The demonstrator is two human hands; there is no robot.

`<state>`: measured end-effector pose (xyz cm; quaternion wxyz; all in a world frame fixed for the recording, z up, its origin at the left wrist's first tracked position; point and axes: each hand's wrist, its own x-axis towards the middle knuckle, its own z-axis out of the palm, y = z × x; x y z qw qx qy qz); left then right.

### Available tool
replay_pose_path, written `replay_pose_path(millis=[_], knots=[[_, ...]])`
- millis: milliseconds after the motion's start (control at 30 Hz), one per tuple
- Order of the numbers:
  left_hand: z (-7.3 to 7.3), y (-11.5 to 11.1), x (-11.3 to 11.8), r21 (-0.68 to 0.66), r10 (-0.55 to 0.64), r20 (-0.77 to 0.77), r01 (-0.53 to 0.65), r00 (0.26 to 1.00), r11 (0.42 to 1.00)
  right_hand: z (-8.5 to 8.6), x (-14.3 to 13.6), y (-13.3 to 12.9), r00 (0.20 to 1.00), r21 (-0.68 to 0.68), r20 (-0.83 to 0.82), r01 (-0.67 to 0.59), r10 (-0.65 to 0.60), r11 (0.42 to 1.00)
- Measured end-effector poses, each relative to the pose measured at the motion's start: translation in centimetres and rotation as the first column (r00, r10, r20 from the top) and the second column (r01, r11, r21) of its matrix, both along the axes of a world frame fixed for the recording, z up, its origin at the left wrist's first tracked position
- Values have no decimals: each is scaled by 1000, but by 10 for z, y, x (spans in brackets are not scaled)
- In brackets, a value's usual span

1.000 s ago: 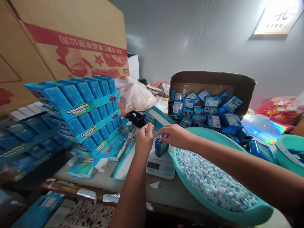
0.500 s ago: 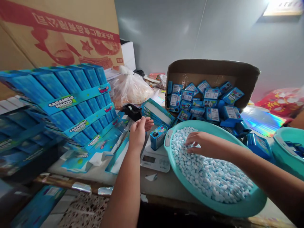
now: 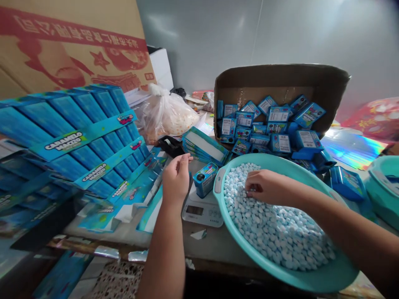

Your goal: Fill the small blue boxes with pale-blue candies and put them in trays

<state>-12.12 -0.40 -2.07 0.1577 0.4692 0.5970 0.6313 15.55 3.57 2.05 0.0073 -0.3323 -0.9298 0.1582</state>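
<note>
My right hand [image 3: 260, 185] dips into the pale blue and white candies [image 3: 274, 228] filling a turquoise basin [image 3: 338, 280]. Its fingers are curled together at the candy surface; whatever lies between them is too small to make out. My left hand [image 3: 177, 172] hovers just left of a small blue box [image 3: 205, 180], its fingers drawn together, and their contents, if any, are hidden. That box stands upright on a white kitchen scale [image 3: 202, 211] beside the basin's left handle.
Stacked blue display trays [image 3: 90, 145] rise at the left. Behind the basin, a tipped carton [image 3: 280, 72] holds several blue boxes. A black tape dispenser [image 3: 171, 146] and flat trays [image 3: 204, 147] lie behind the scale. A second basin [image 3: 382, 195] sits at the right.
The fingers of my left hand have folded in from a more open pose, and the hand has shifted slightly left. My right hand's fingers have closed more among the candies. The view has shifted slightly.
</note>
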Motion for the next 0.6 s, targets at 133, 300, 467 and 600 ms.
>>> replay_pose_path(millis=[133, 300, 467, 600], knots=[[3, -2, -2, 30, 29, -41, -28, 999, 999, 1, 4, 0, 991, -74, -121, -59, 49, 996], [12, -18, 10, 158, -54, -33, 59, 998, 986, 0, 2, 0, 992, -84, -129, -23, 12, 996], [22, -38, 55, 6, -600, -531, 710, 599, 704, -1, 1, 1, 988, -76, -156, -30, 17, 997], [22, -39, 84, -365, -748, -575, 715, 331, 596, -1, 5, 7, 994, -42, -98, 41, -45, 998]])
